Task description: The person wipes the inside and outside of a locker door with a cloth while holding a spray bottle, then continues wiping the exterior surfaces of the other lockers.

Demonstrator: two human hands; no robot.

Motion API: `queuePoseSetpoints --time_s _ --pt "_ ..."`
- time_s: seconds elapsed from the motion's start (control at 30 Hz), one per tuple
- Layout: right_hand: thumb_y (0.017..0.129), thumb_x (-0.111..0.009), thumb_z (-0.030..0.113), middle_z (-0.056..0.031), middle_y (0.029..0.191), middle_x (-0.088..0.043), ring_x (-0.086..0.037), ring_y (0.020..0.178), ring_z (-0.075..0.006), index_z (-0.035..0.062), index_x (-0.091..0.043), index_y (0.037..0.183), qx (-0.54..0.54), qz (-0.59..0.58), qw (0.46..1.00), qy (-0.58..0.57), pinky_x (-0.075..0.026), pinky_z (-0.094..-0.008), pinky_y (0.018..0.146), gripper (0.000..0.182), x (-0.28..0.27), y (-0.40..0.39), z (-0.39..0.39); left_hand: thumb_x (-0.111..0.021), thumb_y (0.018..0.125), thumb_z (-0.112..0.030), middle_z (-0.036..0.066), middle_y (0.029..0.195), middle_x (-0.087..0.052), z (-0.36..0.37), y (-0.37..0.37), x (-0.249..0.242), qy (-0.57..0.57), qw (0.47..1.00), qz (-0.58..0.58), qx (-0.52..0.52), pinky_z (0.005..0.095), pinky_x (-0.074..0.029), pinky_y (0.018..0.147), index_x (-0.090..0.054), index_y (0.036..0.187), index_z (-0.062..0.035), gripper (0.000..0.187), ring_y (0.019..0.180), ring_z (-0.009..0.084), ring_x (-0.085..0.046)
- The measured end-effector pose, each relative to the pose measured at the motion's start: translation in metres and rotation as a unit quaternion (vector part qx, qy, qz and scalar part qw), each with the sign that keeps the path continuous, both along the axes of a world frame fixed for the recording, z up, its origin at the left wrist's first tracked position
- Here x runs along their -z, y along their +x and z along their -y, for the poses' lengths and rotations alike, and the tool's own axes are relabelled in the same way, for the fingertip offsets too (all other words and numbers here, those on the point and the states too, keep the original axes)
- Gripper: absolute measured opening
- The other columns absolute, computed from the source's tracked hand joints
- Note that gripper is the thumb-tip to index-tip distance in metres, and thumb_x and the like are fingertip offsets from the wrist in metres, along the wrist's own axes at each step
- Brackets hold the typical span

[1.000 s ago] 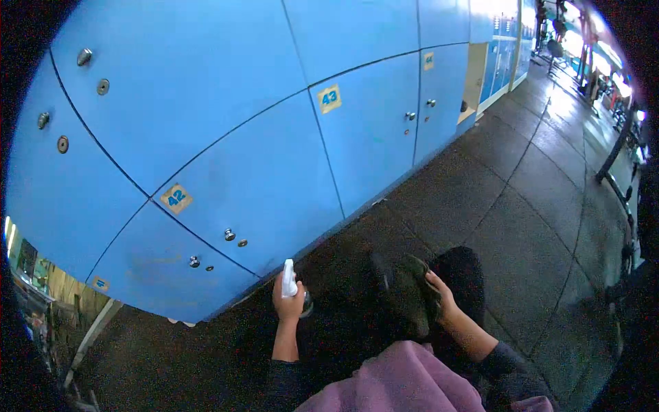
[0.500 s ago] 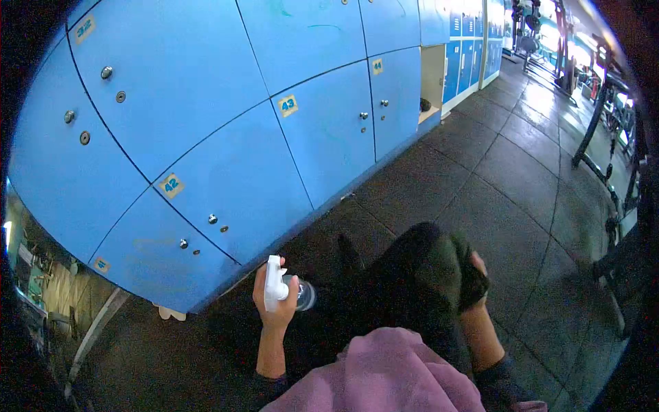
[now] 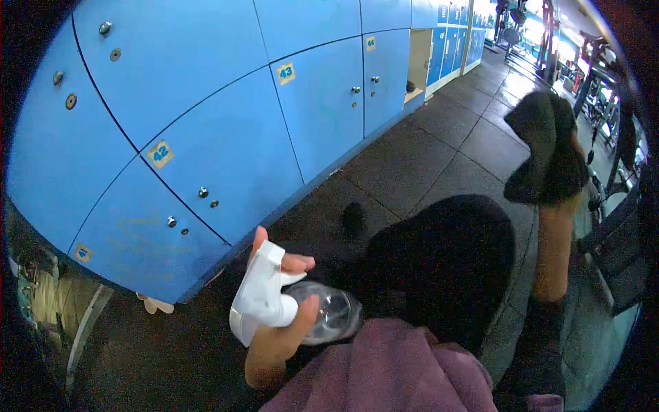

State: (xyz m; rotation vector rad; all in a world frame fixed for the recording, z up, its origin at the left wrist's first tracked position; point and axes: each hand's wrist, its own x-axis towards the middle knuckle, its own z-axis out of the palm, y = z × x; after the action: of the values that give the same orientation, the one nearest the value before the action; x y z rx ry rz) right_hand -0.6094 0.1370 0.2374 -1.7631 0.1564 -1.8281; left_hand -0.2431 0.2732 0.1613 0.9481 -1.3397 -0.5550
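My left hand (image 3: 278, 340) is wrapped around the neck of a clear spray bottle (image 3: 338, 317) with a white trigger head, close in front of my body. Its fingers lie over the trigger side and the thumb over the neck. The bottle lies tilted, its base pointing right. On the right, my raised right hand (image 3: 561, 211) grips a dark cloth (image 3: 544, 147), which covers most of the fingers. Nearest to the left hand stand the blue lockers (image 3: 226, 147), their doors shut, with number tags and round knobs.
One open locker compartment (image 3: 417, 62) holds something dark. More blue lockers (image 3: 451, 51) stand farther off. Gym equipment (image 3: 549, 41) lines the right side. Dark floor tiles (image 3: 425, 161) run alongside the lockers. A pale object (image 3: 156, 304) pokes out beneath the lower left locker.
My right hand has lifted the dark cloth from beside my knee up and to the right. My left hand has brought the spray bottle closer to me, turning it. The view has shifted slightly.
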Motion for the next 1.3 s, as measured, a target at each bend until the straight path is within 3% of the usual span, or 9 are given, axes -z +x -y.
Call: queuePoseSetpoints --time_s 0.13,0.17,0.4,0.63,0.83,1.0,1.13,1.23,1.3 --pt "0.085 -0.056 0.01 -0.0125 0.114 -0.058 -0.056 0.105 -0.0229 0.001 -0.053 0.116 0.233 -0.042 0.969 0.066 -0.043 -0.0355 0.096 0.033 -0.003 0.014 0.098 -0.08 0.059 -0.012 0.005 0.093 -0.055 -0.013 0.021 0.015 0.077 0.992 -0.102 -0.019 0.0307 -0.046 0.078 -0.021 0.137 0.0117 0.101 0.085 0.0186 -0.057" --pt "0.084 -0.057 0.015 -0.0127 0.114 -0.058 -0.057 0.102 -0.0237 0.0011 -0.054 0.116 0.025 0.023 0.993 0.109 -0.044 -0.0361 0.094 0.035 0.004 0.028 0.111 -0.08 0.059 -0.011 0.005 0.093 -0.055 -0.012 0.033 0.026 0.082 0.991 -0.109 -0.016 0.0304 -0.045 0.078 -0.02 0.137 0.0118 0.101 0.086 0.0187 -0.056" --pt "0.081 -0.059 0.04 -0.0111 0.105 -0.06 -0.058 0.091 -0.0248 0.005 -0.056 0.113 -0.099 -0.003 0.848 0.521 -0.046 -0.0371 0.083 0.047 0.005 0.184 0.141 -0.07 0.062 0.004 0.009 0.095 -0.057 0.044 0.071 0.009 0.151 0.984 -0.093 -0.016 0.0355 -0.042 0.092 -0.027 0.137 0.0106 0.086 0.092 0.0187 -0.058" --pt "0.091 -0.053 0.025 -0.0037 0.102 -0.058 -0.053 0.093 -0.0112 0.004 -0.048 0.121 -0.175 -0.258 0.841 0.442 -0.044 -0.0268 0.081 0.038 0.021 0.241 0.184 -0.076 0.062 -0.007 0.007 0.093 -0.06 0.17 0.094 0.018 0.226 0.972 -0.036 0.05 0.0336 -0.043 0.088 -0.041 0.125 0.0058 0.073 0.083 0.0154 -0.056" --pt "0.09 -0.053 0.011 -0.0052 0.107 -0.054 -0.048 0.102 -0.0102 0.0001 -0.042 0.124 -0.439 -0.203 0.76 0.434 -0.041 -0.0272 0.087 0.037 0.029 0.265 0.262 -0.075 0.065 -0.008 0.006 0.094 -0.06 0.28 0.101 0.052 0.292 0.952 0.015 0.086 0.0346 -0.045 0.087 -0.043 0.124 0.0024 0.068 0.084 0.0176 -0.058" --pt "0.087 -0.055 0.014 -0.0153 0.103 -0.058 -0.055 0.097 -0.0255 -0.0052 -0.044 0.12 -0.566 -0.246 0.785 0.063 -0.043 -0.0333 0.085 0.039 0.005 0.327 0.334 -0.074 0.067 -0.008 0.006 0.095 -0.06 0.311 0.1 0.05 0.323 0.942 0.022 0.084 0.0354 -0.046 0.086 -0.045 0.123 -0.0005 0.064 0.085 0.0194 -0.059" --pt "0.087 -0.053 0.014 -0.026 0.105 -0.056 -0.054 0.098 -0.0378 -0.0066 -0.043 0.122 -0.635 -0.42 0.639 -0.113 -0.042 -0.0352 0.085 0.042 -0.05 0.337 0.361 -0.073 0.069 -0.008 0.006 0.095 -0.06 0.313 0.101 0.049 0.336 0.939 0.016 0.064 0.036 -0.047 0.086 -0.046 0.123 -0.0027 0.06 0.085 0.0209 -0.06" --pt "0.088 -0.055 0.015 -0.0212 0.122 -0.053 -0.05 0.111 -0.0242 -0.007 -0.04 0.127 -0.618 -0.541 0.559 0.111 -0.039 -0.0355 0.094 0.047 -0.034 0.286 0.374 -0.072 0.07 -0.008 0.006 0.095 -0.06 0.311 0.093 0.062 0.313 0.948 0.022 0.047 0.0365 -0.047 0.085 -0.047 0.122 -0.0044 0.058 0.085 0.022 -0.061" --pt "0.09 -0.055 0.024 -0.0163 0.132 -0.047 -0.043 0.12 -0.0205 -0.0035 -0.034 0.135 -0.502 -0.579 0.604 0.219 -0.034 -0.0339 0.102 0.056 0.008 0.223 0.379 -0.072 0.071 -0.008 0.005 0.096 -0.06 0.311 0.083 0.076 0.273 0.961 0.05 0.017 0.0368 -0.048 0.085 -0.048 0.122 -0.0055 0.056 0.086 0.0227 -0.061"
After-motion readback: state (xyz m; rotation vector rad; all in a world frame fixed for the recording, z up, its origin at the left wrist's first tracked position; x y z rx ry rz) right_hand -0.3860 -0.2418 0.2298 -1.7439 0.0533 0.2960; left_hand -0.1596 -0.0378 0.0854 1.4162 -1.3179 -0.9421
